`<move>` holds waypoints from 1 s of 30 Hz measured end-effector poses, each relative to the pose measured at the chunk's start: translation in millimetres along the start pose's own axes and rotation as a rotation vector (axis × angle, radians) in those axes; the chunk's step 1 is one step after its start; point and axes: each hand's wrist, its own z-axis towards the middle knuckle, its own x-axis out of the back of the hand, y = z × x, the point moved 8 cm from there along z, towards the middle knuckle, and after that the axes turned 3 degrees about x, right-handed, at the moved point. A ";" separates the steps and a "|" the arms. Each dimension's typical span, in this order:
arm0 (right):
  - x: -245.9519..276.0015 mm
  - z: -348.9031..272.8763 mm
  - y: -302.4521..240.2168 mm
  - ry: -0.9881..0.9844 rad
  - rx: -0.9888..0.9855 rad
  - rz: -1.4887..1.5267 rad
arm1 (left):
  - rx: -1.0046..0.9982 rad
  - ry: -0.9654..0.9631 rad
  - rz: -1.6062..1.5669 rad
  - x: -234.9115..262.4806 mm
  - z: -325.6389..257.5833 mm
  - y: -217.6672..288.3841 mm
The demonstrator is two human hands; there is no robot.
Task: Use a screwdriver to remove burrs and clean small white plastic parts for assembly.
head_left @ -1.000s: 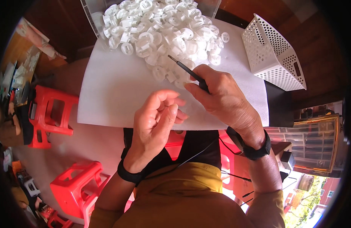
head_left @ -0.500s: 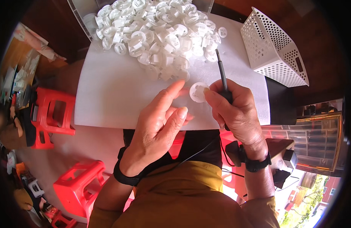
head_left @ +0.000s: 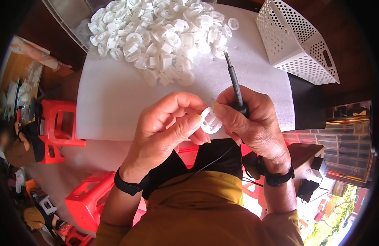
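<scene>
A round white plastic part (head_left: pixel 210 120) with cutouts is held up at the table's near edge. My left hand (head_left: pixel 167 123) pinches its left rim between thumb and fingers. The thumb and fingertips of my right hand (head_left: pixel 249 117) touch its right side. A dark-handled screwdriver (head_left: pixel 234 80) is also gripped in the right hand, its thin shaft pointing up and away from me. Beyond both hands lies a large heap of similar white plastic parts (head_left: pixel 156 37), spilling toward me from a clear bin (head_left: pixel 66 24).
A white covering (head_left: pixel 111 102) lies over the table. At the far right stands a perforated white basket (head_left: pixel 298 43). Red stools (head_left: pixel 60 127) are on the floor to the left, and another person's arm (head_left: pixel 23 139) shows at the far left. A cable crosses my lap.
My left hand has moved right and closed on the white part, which was only in the right hand before. The part has tilted and come slightly nearer me.
</scene>
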 end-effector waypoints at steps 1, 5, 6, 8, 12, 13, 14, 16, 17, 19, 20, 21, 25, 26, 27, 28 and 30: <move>0.3 0.4 -2.2 -0.026 -0.002 -0.023 | 0.027 -0.007 -0.029 -2.6 -0.1 0.8; -0.1 2.4 -2.6 -0.035 0.022 -0.055 | 0.016 0.024 -0.077 -3.1 -1.5 -1.0; 0.7 1.2 -3.4 -0.033 0.020 -0.055 | 0.018 0.022 -0.078 -4.4 -1.3 -1.4; 5.7 -3.7 2.6 0.023 -0.075 0.073 | -0.118 0.101 0.001 0.1 -2.7 8.8; -3.9 -12.0 2.9 -0.084 -0.072 0.005 | -0.243 -0.061 0.040 0.1 -5.4 15.2; -6.4 -13.4 3.4 -0.085 -0.075 0.008 | -0.259 -0.051 0.059 -0.3 -7.1 16.2; -9.2 -13.5 2.1 -0.076 -0.067 0.000 | -0.275 -0.040 0.078 -0.5 -8.5 17.6; -10.7 -12.9 -0.8 -0.068 -0.043 -0.024 | -0.290 -0.020 0.104 -2.6 -11.7 21.4; -11.1 -13.5 -0.9 -0.069 -0.045 -0.023 | -0.309 -0.003 0.129 -3.2 -13.3 24.7; -11.5 -14.5 -5.1 -0.064 0.007 -0.043 | -0.313 0.024 0.186 -3.5 -15.8 29.2; -11.6 -15.0 -2.7 -0.064 0.007 -0.041 | -0.318 0.047 0.242 -3.4 -17.2 31.1; -11.6 -15.3 -4.7 -0.063 0.081 -0.044 | -0.317 0.047 0.243 -4.3 -17.9 31.6; -12.3 -16.3 -11.1 -0.055 0.195 -0.055 | -0.353 0.068 0.445 -3.7 -21.6 37.2; -12.4 -16.4 -10.3 -0.055 0.194 -0.054 | -0.352 0.039 0.537 -6.0 -22.5 37.8; -12.7 -16.8 -12.2 -0.059 0.234 -0.066 | -0.352 0.039 0.537 -6.6 -23.1 38.5; -12.9 -17.4 -14.7 -0.061 0.274 -0.079 | -0.357 0.042 0.550 -7.4 -23.7 39.8; -14.3 -18.9 -16.7 -0.064 0.302 -0.091 | -0.363 0.045 0.564 -8.9 -26.2 40.6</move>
